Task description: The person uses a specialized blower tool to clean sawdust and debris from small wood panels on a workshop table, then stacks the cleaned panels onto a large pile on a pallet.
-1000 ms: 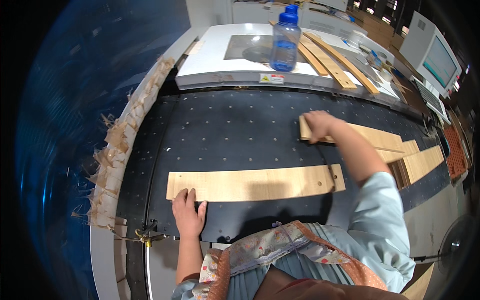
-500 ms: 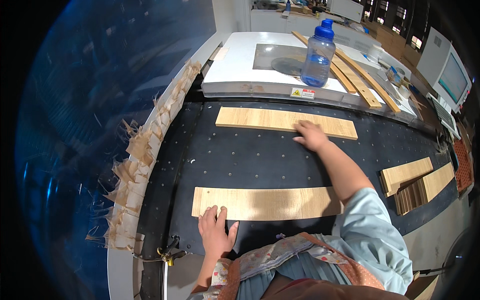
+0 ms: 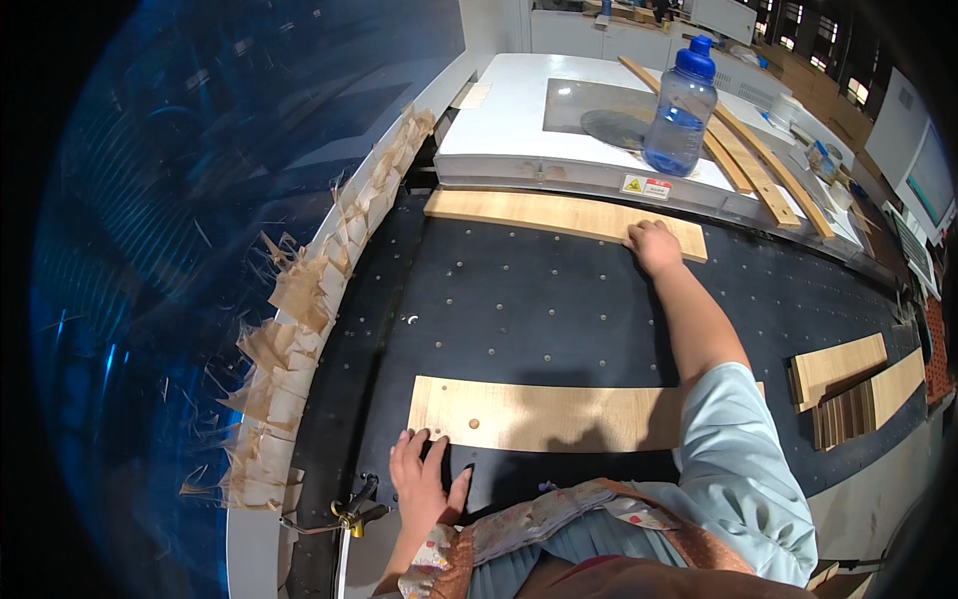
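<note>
Two long pale wooden boards lie crosswise on a dark, studded machine bed (image 3: 499,329). The far board (image 3: 529,212) sits close along the front of the white machine housing. My right hand (image 3: 655,248) is closed on the near edge of that board, toward its right end, with bent fingers over the top. The near board (image 3: 559,417) has a few round holes at its left end, and my right forearm hides part of its right end. My left hand (image 3: 424,484) is open, its fingertips at the near board's lower left corner.
Several short wooden pieces (image 3: 848,394) are stacked at the right. A blue-capped water bottle (image 3: 681,115) and narrow wooden strips (image 3: 758,175) rest on the white housing (image 3: 499,110). Torn brown tape (image 3: 299,290) lines the left panel. A monitor (image 3: 913,160) stands at far right.
The far board has shifted away from me and to the left, nearer the white housing, with my right hand on it. My left fingers have drawn back, baring a hole in the near board.
</note>
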`<state>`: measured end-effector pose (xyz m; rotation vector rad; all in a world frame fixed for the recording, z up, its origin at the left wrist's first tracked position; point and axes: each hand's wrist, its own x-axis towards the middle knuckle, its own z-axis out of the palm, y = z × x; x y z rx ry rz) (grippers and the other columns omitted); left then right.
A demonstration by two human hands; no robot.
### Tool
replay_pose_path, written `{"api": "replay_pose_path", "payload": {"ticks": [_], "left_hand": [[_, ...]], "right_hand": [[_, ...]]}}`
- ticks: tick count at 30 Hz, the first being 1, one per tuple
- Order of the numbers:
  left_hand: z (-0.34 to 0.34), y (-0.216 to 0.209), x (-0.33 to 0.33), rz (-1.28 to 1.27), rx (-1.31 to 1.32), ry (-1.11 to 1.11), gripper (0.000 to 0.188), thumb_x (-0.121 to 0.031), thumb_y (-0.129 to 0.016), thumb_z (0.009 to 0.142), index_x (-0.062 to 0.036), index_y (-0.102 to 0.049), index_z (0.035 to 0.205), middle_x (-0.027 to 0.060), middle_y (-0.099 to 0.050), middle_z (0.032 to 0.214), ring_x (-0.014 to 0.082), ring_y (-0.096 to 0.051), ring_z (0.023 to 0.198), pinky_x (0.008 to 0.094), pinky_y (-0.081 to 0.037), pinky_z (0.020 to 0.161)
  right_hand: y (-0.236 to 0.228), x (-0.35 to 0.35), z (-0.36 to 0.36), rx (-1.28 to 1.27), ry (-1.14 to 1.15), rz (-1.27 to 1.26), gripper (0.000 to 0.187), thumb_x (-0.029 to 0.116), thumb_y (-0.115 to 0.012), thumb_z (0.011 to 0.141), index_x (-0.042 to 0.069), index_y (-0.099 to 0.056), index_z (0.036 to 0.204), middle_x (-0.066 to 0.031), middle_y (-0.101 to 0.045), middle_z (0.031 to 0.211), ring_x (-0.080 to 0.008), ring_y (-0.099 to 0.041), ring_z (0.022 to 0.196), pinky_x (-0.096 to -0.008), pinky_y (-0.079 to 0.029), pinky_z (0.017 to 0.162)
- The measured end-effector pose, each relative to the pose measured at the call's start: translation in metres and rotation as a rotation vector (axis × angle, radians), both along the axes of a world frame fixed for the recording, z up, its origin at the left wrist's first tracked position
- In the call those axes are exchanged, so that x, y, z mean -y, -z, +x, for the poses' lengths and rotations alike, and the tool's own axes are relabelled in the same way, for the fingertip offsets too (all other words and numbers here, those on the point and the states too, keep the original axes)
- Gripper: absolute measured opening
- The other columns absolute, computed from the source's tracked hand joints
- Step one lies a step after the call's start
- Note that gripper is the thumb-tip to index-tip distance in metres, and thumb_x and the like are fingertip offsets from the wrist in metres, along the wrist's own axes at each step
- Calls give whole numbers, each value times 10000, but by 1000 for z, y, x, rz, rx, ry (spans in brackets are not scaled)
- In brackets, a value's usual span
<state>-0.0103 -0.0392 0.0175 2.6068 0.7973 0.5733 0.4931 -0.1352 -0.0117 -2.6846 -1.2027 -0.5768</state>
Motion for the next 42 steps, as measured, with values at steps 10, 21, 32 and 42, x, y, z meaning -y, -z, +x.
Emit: {"api": "replay_pose_path", "payload": {"ticks": [10, 21, 32, 42], "left_hand": [[-9, 23, -3, 84, 21, 58, 439, -227, -699, 702, -51, -568, 1082, 144, -496, 1168, 372, -436, 1147, 491, -337, 960], [-5, 20, -4, 106, 7, 58, 422, -227, -690, 722, -39, -565, 1079, 159, -505, 1157, 386, -436, 1145, 491, -344, 954], [-9, 25, -5, 122, 11, 92, 403, -241, -660, 752, -26, -560, 1077, 179, -506, 1142, 395, -434, 1142, 486, -336, 950], [-8, 28, -3, 130, 10, 60, 381, -254, -650, 756, -40, -570, 1061, 160, -516, 1133, 385, -444, 1138, 477, -340, 949]], "right_hand": [[9, -80, 0, 21, 199, 137, 275, 377, -633, 780, 130, -607, 898, -40, -558, 937, -250, -521, 955, -401, -484, 745], [0, -81, -3, -87, 405, 153, 450, 489, -671, 716, 131, -592, 978, -31, -546, 998, -224, -483, 1017, -432, -386, 820], [-3, -78, -4, -122, 380, 157, 416, 456, -671, 730, 138, -607, 990, -30, -545, 1006, -223, -477, 1026, -436, -380, 849], [4, -78, -3, -81, 365, 227, 393, 434, -695, 710, 119, -599, 924, -44, -539, 964, -244, -483, 987, -443, -386, 808]]}}
